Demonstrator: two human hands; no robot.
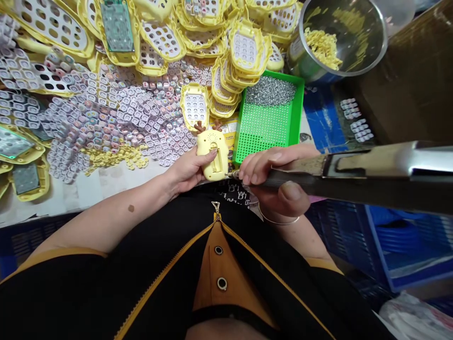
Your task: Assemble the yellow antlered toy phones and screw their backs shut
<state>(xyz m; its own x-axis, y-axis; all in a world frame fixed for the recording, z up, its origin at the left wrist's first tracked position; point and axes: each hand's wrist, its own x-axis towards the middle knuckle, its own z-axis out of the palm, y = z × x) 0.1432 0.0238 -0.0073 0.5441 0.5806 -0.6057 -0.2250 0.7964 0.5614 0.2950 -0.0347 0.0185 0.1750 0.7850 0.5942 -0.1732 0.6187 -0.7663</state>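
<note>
A pale worktop (101, 188) has a brown panel (410, 80) at its right and blue plastic crates (384, 259) below.

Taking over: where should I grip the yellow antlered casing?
Pinch the casing perhaps by its upper right edge, from the right: the left hand holds its left side, the tool tip is near its lower right corner, antlers look slender.

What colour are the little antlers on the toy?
Brown. The antlers on the toy show best in the head view.
</note>
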